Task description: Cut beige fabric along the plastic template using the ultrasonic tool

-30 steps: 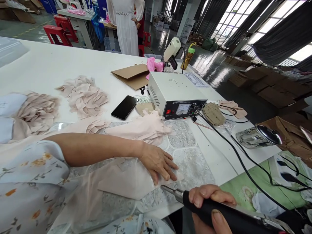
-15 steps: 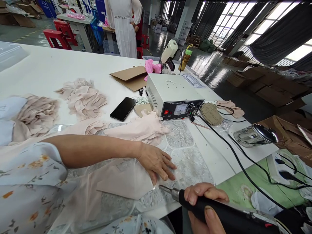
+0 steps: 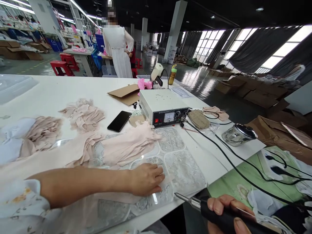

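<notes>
My left hand rests over the grey-patterned clear mat, its fingers curled inward and the palm hidden. A thin pale pink fabric piece lies under that wrist and forearm. In my right hand is a handheld tool with a black handle and a pointed metal tip. The tip points left, beyond the mat's front edge and apart from my left fingers. Behind the left hand lies a stack of pale pink fabric pieces.
A control box with a dial stands behind the mat. Near it are a phone, folded cardboard and a glass jar. Black cables run down the right side. More fabric piles lie left. A person in white stands beyond.
My left hand has gone from flat with spread fingers to curled, and the fabric piece has shifted left under the arm. The tool has moved right, away from the hand. The view has tilted up.
</notes>
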Motion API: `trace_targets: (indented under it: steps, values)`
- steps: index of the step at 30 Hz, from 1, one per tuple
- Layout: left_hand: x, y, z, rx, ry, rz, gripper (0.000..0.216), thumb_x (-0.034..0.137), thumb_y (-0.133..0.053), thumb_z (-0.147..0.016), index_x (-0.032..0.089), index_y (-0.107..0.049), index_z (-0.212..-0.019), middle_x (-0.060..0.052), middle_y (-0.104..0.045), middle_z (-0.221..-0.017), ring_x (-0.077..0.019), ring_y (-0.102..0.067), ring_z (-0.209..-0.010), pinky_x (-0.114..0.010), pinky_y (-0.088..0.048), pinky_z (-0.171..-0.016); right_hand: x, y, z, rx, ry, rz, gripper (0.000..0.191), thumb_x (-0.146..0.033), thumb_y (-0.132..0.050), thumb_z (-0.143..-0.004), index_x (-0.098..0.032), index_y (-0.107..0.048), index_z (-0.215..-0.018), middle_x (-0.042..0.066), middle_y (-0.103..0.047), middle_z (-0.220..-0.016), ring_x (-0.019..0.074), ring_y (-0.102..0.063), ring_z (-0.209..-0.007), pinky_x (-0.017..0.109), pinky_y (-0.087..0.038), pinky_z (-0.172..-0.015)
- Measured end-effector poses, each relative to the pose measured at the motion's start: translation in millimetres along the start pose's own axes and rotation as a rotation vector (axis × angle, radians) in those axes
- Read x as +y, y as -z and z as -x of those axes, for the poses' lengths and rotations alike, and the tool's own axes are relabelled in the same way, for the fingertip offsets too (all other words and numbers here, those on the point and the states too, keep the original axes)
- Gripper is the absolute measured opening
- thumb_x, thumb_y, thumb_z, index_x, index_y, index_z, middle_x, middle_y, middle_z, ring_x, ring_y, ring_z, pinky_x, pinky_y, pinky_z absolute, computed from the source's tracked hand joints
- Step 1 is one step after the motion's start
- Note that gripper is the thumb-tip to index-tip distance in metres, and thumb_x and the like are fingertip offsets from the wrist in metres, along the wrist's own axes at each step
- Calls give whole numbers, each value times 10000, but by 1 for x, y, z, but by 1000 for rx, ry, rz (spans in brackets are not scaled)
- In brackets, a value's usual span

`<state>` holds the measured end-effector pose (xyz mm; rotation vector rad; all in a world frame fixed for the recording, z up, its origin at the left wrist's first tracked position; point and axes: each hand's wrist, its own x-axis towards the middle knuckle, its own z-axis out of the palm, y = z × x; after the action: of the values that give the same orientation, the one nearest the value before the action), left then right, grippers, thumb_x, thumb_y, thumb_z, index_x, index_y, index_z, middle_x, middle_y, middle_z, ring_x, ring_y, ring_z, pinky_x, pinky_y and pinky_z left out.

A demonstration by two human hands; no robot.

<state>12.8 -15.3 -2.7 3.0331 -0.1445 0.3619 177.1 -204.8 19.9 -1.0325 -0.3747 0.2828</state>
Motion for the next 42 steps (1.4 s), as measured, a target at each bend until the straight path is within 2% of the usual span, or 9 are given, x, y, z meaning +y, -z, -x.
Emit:
trace_targets:
  steps: [4,8,10,12,15,21,24,32,42]
  values:
    - [16,-5,-1,-2,-104,-58,149,232,-519,-984,135,-603,-1060,-64,-623,-835,-189,-574,-708,-320,-447,-608,4,16,-9,-45,95,-28,136,-303,-626,-741,-243,-572,-850,-7,-505,-758,147,-480,-563,356,-453,-529]
    - [23,5,16,9,-212,35,240,322,-469,-1018,156,-592,-1142,-84,-670,-966,-187,-612,-796,-322,-497,-744,10,17,-9,-56,107,-73,114,-307,-614,-750,-237,-575,-831,-5,-509,-736,155,-490,-565,361,-453,-527]
    - [26,7,35,53,-36,71,291,310,-433,-1026,148,-545,-1241,-127,-663,-1127,-232,-627,-994,-368,-499,-904,14,14,-8,-48,73,-109,124,-299,-633,-726,-228,-581,-814,-4,-525,-737,148,-493,-555,357,-461,-522]
    - [27,4,55,145,194,30,393,312,-414,-1026,142,-449,-1378,-168,-577,-1333,-315,-518,-1264,-456,-449,-1035,20,10,-8,-26,38,-149,142,-288,-654,-700,-223,-592,-809,-6,-542,-747,138,-498,-540,351,-470,-512]
    - [26,1,74,35,287,-13,580,391,-475,-1014,161,-294,-1514,-173,-425,-1506,-351,-380,-1406,-496,-401,-1103,28,5,-11,-23,26,-172,149,-295,-666,-696,-215,-614,-810,0,-575,-759,130,-514,-526,344,-483,-504]
    - [10,22,54,-187,51,97,497,438,-457,-1031,211,-408,-1470,-113,-398,-1535,-282,-360,-1431,-483,-248,-1202,27,-2,-15,-74,0,-199,162,-326,-685,-708,-217,-628,-814,-2,-582,-769,124,-529,-525,345,-495,-532]
    - [5,27,45,-173,34,105,468,371,-489,-1024,175,-441,-1446,-121,-404,-1530,-289,-355,-1432,-491,-217,-1213,26,-7,-10,-66,11,-216,136,-316,-640,-743,-215,-622,-832,-4,-568,-771,117,-521,-514,323,-471,-518]
    - [7,13,55,-79,63,145,532,315,-518,-1013,161,-362,-1498,-152,-437,-1502,-275,-381,-1418,-437,-332,-1182,45,-13,-7,-114,16,-211,142,-301,-607,-765,-213,-598,-875,-14,-561,-766,113,-525,-509,318,-466,-531]
    - [5,17,54,-94,47,157,538,316,-464,-1036,127,-312,-1516,-170,-433,-1502,-274,-386,-1416,-449,-360,-1165,57,-31,-12,-149,-12,-252,142,-306,-588,-774,-215,-610,-882,-15,-556,-761,108,-530,-507,300,-465,-523]
